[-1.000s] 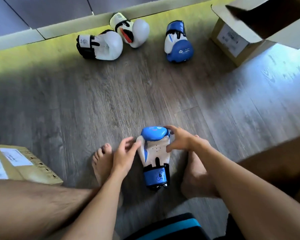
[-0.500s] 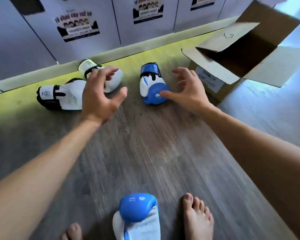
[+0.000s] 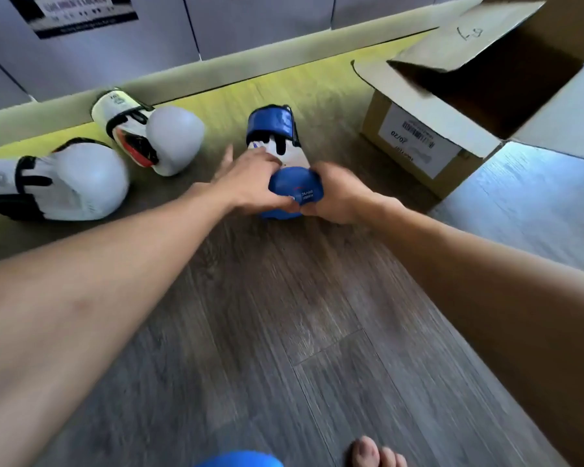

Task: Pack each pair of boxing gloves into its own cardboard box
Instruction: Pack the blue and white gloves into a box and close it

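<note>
A blue and white boxing glove [image 3: 285,153] lies on the wood floor, cuff toward the wall. My left hand [image 3: 250,183] grips its left side and my right hand [image 3: 338,197] grips its right side, both closed around the blue padded end. The tip of a second blue glove [image 3: 240,460] shows at the bottom edge. Two white gloves with black straps lie to the left, one [image 3: 81,183] nearer and one [image 3: 162,136] by the wall. An open cardboard box [image 3: 452,129] stands at the right, flaps up, its inside dark.
A pale baseboard and grey wall panels [image 3: 250,35] with posters run along the far side. My bare toes [image 3: 375,453] show at the bottom. A bright patch of floor [image 3: 536,203] lies at the right beside the box.
My hands left the near blue glove, reached forward open across the floor, and have now closed on the far blue glove. The camera tipped forward, pushing the near glove to the bottom edge.
</note>
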